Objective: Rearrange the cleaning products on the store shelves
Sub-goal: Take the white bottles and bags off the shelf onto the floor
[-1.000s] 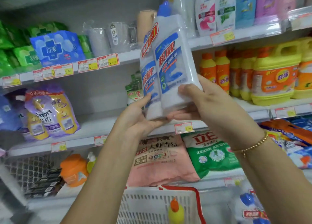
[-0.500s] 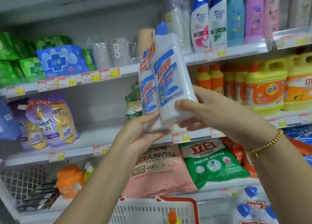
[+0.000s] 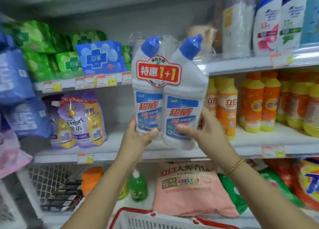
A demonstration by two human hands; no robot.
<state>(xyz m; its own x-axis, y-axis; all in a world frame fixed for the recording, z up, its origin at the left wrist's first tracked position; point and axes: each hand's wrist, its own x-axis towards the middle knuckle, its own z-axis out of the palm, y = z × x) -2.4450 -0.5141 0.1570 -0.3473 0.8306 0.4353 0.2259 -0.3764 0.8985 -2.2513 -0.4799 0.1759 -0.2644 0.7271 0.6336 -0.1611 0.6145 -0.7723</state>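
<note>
Left hand (image 3: 140,135) clamped on lower left corner of twin-pack (image 3: 168,97), thumb across front label, fingers hidden behind. Right hand (image 3: 200,128) gripping lower right side, thumb on front of right bottle, fingers wrapped round the back. Pack held upright in the air in front of middle shelf (image 3: 172,152), base just above shelf edge, not resting on anything.

Handling, judged from look: two full liquid bottles, so probably fairly heavy and top-tall. Rigid plastic bodies, no give under grip. Clear shrink film around both likely slick, with loose film bunched near necks; avoid lifting by film or by caps. Best hold as now: both sides low on the bodies, or one palm under base. Not fragile, but a drop on the angled necks could crack a cap.

Look: two white bottles side by side, bent necks leaning right, blue caps (image 3: 190,46). Red promo sticker (image 3: 158,73) reading "1+1" bridging both at shoulder height. Blue-and-white labels with red characters on lower halves.

Surroundings, left to right: purple softener pouches (image 3: 81,120) on same shelf, near left of pack; bare shelf gap behind pack; orange-and-yellow detergent bottles (image 3: 224,107) just beside right hand. Gap looks like the likely spot. Red-rimmed basket (image 3: 155,218) below, bottom edge of view.
</note>
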